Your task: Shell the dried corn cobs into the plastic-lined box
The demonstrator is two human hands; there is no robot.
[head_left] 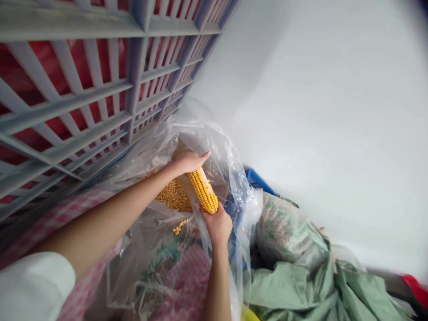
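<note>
A yellow corn cob (202, 191) is held at both ends over a clear plastic bag (230, 156). My left hand (189, 160) closes round its upper end, the thumb pointing off to the right. Around the lower end my right hand (217, 223) is wrapped. Along the cob's right side a pale strip shows where kernels are gone; rows of kernels cover the rest that I can see. Below and left of the cob, loose corn kernels (174, 196) lie heaped in the bag. A few more kernels (180, 226) rest on a fold of the plastic.
A tall grey-purple slatted crate (137, 80) with red material behind its slats rises on the left. The white wall (321, 111) stands at right. Beside the bag are a blue basket (259, 180), a stuffed sack (287, 227) and green cloth (290, 290). Pink checked cloth (80, 209) lies near my left arm.
</note>
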